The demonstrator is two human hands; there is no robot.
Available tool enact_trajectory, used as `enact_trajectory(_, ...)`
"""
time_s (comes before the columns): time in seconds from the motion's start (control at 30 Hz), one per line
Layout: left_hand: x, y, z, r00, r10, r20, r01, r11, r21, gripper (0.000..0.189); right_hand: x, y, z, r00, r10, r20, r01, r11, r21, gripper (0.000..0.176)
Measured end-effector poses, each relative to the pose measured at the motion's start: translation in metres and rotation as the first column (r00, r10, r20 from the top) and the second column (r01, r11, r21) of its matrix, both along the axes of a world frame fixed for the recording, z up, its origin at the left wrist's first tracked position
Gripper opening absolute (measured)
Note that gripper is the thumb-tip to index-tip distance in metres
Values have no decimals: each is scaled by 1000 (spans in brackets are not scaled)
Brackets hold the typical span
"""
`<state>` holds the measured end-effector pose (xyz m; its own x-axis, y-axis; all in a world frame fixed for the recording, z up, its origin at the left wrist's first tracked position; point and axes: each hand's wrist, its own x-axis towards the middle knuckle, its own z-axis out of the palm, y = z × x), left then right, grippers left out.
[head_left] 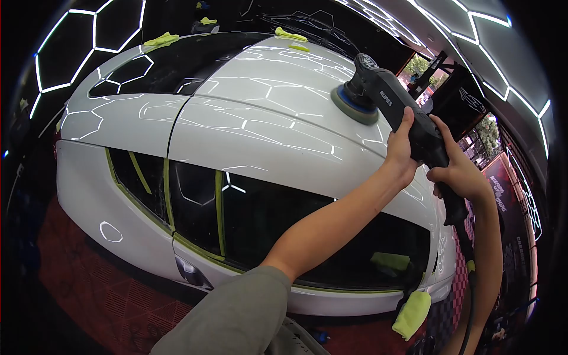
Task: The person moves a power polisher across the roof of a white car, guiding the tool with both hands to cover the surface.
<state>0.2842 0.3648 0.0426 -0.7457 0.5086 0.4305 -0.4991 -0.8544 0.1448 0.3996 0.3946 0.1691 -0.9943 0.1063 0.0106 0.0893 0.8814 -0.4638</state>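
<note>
A black polishing machine (397, 105) rests its round pad (353, 105) on the roof of a white car (278, 100). My left hand (401, 149) grips the machine's body from the near side. My right hand (457, 171) wraps the rear handle, just behind the left hand. The machine's cable (468, 278) runs down past my right forearm. The roof reflects bright hexagon ceiling lights.
Green tape edges the side windows (219, 213). Yellow-green cloths lie on the far side of the roof (290, 34), by the glass panel (161, 40), and one hangs at the mirror (412, 313). Red floor tiles (100, 290) run beside the car.
</note>
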Motion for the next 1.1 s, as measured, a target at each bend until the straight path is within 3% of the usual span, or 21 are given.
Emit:
enact_trajectory(0.1,-9,-30,-1,997,20,-73,-22,999,-25,79,-10,-26,5,999,26,21,-27,1000,13,105)
enact_trajectory(0.9,-98,-233,-24,901,429,-70,-434,892,-123,81,-121,-189,-12,949,296,107,-302,952,44,102)
enact_trajectory(1.1,-101,-252,-32,910,390,-143,-404,911,-82,80,-129,-199,-20,939,337,74,-343,934,100,103)
